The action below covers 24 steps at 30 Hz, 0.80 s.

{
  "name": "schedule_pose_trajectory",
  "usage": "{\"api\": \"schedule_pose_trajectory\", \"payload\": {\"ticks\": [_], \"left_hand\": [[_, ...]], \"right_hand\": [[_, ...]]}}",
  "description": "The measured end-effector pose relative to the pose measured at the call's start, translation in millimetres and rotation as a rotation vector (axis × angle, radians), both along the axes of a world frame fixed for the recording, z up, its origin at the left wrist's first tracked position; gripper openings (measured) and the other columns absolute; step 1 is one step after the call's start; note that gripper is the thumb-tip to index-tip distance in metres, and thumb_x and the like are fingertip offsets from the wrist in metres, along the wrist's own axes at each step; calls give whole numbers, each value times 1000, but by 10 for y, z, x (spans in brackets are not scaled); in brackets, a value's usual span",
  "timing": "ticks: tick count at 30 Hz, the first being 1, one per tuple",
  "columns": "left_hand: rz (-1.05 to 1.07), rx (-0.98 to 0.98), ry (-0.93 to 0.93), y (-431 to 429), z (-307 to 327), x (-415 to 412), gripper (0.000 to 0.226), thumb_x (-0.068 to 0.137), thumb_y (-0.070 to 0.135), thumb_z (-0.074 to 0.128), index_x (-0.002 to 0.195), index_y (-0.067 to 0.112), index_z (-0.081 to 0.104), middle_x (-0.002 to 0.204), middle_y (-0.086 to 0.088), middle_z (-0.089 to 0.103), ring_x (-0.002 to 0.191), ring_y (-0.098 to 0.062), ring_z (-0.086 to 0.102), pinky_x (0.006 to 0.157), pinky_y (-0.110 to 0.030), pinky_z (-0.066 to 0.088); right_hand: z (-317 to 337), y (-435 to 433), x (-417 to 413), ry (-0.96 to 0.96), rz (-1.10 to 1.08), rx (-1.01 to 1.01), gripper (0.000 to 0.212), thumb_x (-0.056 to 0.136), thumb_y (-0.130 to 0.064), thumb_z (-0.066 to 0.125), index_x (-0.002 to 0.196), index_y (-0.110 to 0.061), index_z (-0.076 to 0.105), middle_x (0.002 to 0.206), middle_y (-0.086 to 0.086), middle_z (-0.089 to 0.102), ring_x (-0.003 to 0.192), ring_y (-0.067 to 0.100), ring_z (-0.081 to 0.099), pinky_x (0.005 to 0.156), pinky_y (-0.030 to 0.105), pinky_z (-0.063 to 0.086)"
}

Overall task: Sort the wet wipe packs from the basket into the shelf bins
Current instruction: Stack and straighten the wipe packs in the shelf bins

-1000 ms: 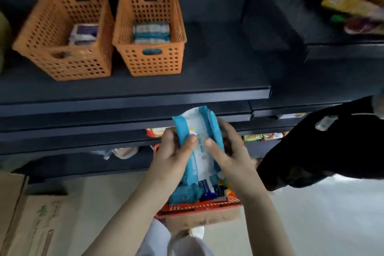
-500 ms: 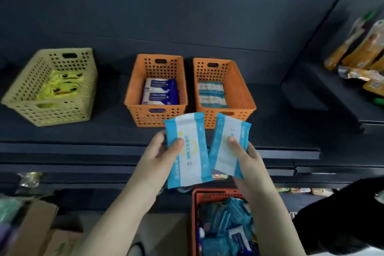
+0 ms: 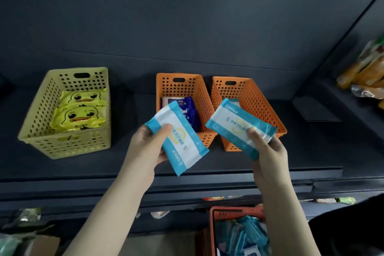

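The left hand [image 3: 145, 147] pinches the left pack [image 3: 182, 143] over the shelf's [image 3: 301, 151] front edge, before the middle bin [image 3: 180, 87]. The right hand [image 3: 270, 154] pinches the right pack [image 3: 232, 122] at the front rim of the right bin [image 3: 257, 102], probably because that bin takes this blue-and-white kind. The right bin's contents are almost wholly hidden behind the right pack, the middle bin's dark-blue packs [image 3: 192, 110] are half covered, and the basket [image 3: 212, 224] below is cut off at the frame's bottom.
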State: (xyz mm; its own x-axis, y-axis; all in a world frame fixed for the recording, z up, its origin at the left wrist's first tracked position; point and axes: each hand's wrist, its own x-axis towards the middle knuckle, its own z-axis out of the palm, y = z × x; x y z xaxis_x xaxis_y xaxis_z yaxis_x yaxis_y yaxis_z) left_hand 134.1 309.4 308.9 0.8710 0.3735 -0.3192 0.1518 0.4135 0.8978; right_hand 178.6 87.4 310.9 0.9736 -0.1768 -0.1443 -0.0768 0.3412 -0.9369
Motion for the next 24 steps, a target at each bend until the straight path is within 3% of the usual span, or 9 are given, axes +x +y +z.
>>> {"api": "schedule_pose_trajectory", "payload": {"ticks": [5,8,11,14,16,18,20,24], "left_hand": [[-2,-15,37,-130,79,466,7,94,31,59,101,28,58,96,6,71,87,-13,72,61,-33,59],[14,-1,40,-229,102,801,12,95,34,58,107,29,57,98,8,68,88,-11,69,66,-33,59],[57,-18,47,-281,69,1113,16,95,33,59,111,30,57,103,6,69,89,-12,70,65,-34,59],[79,-60,81,-335,12,1380,23,94,30,61,116,29,56,108,4,68,93,-14,69,73,-38,58],[108,-101,92,-356,-32,1514,15,95,27,60,109,29,57,105,4,67,93,-12,66,70,-33,55],[132,-129,111,-363,-74,1600,9,95,23,59,103,28,58,107,1,66,97,-13,65,68,-30,53],[126,-170,123,-355,-123,1648,15,96,21,58,111,24,59,113,-3,67,104,-17,65,73,-32,55],[102,-189,152,-327,-185,1728,25,95,17,59,120,18,59,115,-7,68,103,-19,67,76,-36,57]], "right_hand": [[17,-281,458,-6,-118,-104,12,91,-12,65,102,-7,67,103,10,72,97,25,71,80,34,58],[-53,-470,867,13,-88,-286,10,90,-16,67,96,-9,67,99,12,73,93,28,72,81,44,58],[-138,-589,1307,48,-25,-506,10,90,-16,67,99,-12,66,98,10,73,86,23,72,76,41,59],[-255,-684,1686,84,163,-862,21,88,-16,66,109,-18,63,99,2,71,87,19,70,78,40,58],[-340,-726,1857,172,358,-985,24,88,-17,66,111,-19,62,101,2,70,88,18,69,78,39,58],[-392,-737,1933,298,553,-1030,18,90,-13,65,106,-19,60,98,-1,69,87,15,67,74,33,57],[-419,-734,1961,429,695,-1036,18,92,-8,61,107,-17,57,95,-2,66,85,13,64,69,28,51],[-386,-736,2073,576,895,-1084,17,93,-12,61,106,-21,56,103,0,66,95,16,63,79,33,53]]}}
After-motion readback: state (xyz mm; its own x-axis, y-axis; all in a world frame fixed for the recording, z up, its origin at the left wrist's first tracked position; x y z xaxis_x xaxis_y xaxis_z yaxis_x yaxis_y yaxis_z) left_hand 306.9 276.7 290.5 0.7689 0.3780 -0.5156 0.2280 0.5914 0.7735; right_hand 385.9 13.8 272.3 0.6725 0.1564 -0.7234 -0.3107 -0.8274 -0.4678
